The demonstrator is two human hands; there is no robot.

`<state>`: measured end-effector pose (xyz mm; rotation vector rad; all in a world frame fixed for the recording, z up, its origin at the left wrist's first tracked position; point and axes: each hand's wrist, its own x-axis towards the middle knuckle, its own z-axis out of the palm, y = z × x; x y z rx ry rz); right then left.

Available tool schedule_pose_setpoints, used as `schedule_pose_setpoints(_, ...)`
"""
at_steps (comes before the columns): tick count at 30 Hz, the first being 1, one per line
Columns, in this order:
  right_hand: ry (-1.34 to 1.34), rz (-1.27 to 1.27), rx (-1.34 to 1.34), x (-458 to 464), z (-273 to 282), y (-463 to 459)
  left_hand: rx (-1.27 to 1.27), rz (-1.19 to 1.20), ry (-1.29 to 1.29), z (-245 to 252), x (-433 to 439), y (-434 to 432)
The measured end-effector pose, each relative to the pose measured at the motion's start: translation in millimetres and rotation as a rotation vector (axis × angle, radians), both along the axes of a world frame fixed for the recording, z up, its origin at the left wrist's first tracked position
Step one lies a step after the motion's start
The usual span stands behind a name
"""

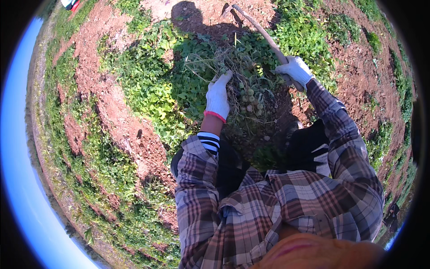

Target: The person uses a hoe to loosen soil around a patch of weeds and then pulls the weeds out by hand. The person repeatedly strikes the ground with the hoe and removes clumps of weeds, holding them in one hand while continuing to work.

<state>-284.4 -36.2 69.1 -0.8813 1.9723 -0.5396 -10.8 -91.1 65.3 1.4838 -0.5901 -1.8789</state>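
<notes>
My left hand [218, 95], in a white knitted glove with a pink cuff edge, is on a tangle of dry stems and wilted plants [237, 72]; its fingers seem closed around some stems. In my right hand [295, 71], also gloved in white, is the wooden handle [265, 35] of a long tool. The handle slants up and away to the left, and its far end lies near a dark tool head [228, 9] over bare soil. Small round pale fruits or tubers [250, 101] lie among the stems, just right of my left hand.
Leafy green vines [151, 84] grow left of the tangle and more vines [302, 30] grow to the right. Strips of reddish, stony soil [114, 111] run between the planted rows. My dark-trousered knees are close below the tangle. At the upper left edge a white and red thing [70, 4] is partly visible.
</notes>
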Motion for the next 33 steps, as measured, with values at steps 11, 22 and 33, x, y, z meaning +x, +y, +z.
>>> schedule_pose_setpoints(11, 0.024, -0.033, -0.055, 14, -7, 13, -0.017, -0.029, 0.040, -11, -7, 6)
schedule_pose_setpoints(22, -0.021, -0.140, -0.114, 18, 32, 13, 0.031, -0.082, 0.115, -40, 22, -6)
schedule_pose_setpoints(33, -0.220, -0.120, -0.146, 10, 20, 39, 0.019, -0.047, 0.177, -4, -2, -3)
